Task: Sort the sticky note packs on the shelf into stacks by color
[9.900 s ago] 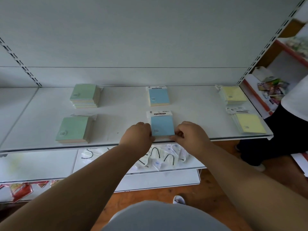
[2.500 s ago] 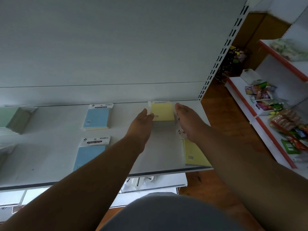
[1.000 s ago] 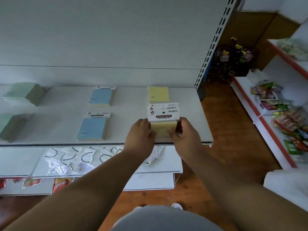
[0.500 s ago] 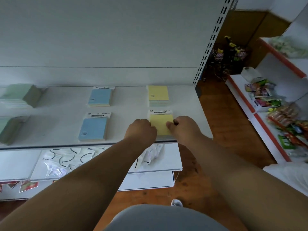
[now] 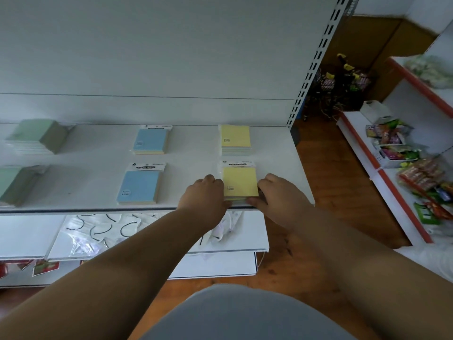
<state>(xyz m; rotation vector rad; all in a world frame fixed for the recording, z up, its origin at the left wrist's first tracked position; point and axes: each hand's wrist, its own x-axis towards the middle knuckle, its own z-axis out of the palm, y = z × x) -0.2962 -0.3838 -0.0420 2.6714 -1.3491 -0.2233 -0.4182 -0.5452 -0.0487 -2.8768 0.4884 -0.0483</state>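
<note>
On the white shelf lie six stacks of sticky note packs. The front yellow stack sits near the shelf's front right edge. My left hand grips its left side and my right hand grips its right side, fingers curled at the near corners. Behind it rests a second yellow stack. Two blue stacks lie in the middle, one at the front and one at the back. Two green stacks sit at the left, back and front.
A lower shelf below holds clear bags with black loops. To the right, past a wooden floor, stands another shelf unit with colourful snack packets. A slotted upright marks the shelf's right end.
The yellow pack that was held up on edge a second ago now lies flat on the front yellow stack, and both hands have settled at its sides.
</note>
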